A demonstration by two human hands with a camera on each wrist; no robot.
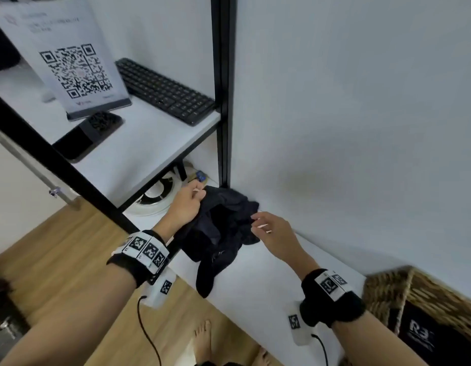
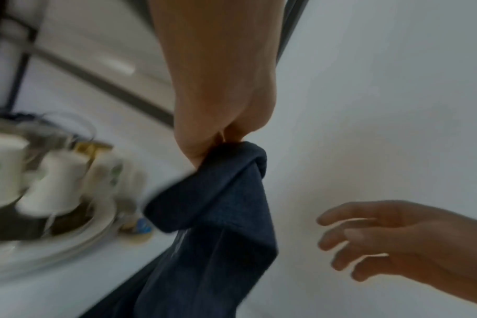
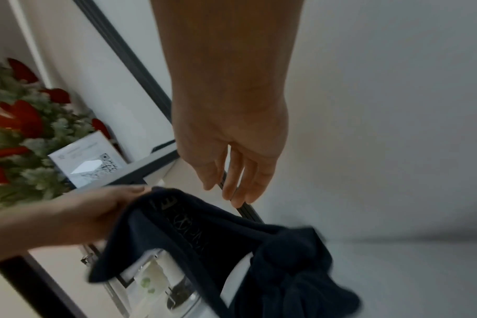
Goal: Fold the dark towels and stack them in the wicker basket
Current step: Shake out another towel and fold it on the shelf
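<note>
On the low white shelf (image 1: 268,273) against the wall, our left hand (image 1: 185,204) pinches a corner of the crumpled dark towel (image 1: 218,233); our right hand (image 1: 272,233) hovers beside it, fingers loose, holding nothing. Lifting one-handed could drag the overhanging end floorward, well short of the basket (image 1: 419,294).

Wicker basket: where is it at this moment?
In the head view the wicker basket sits at the lower right edge, on the white surface against the wall, right of the right hand and the dark towels.
</note>
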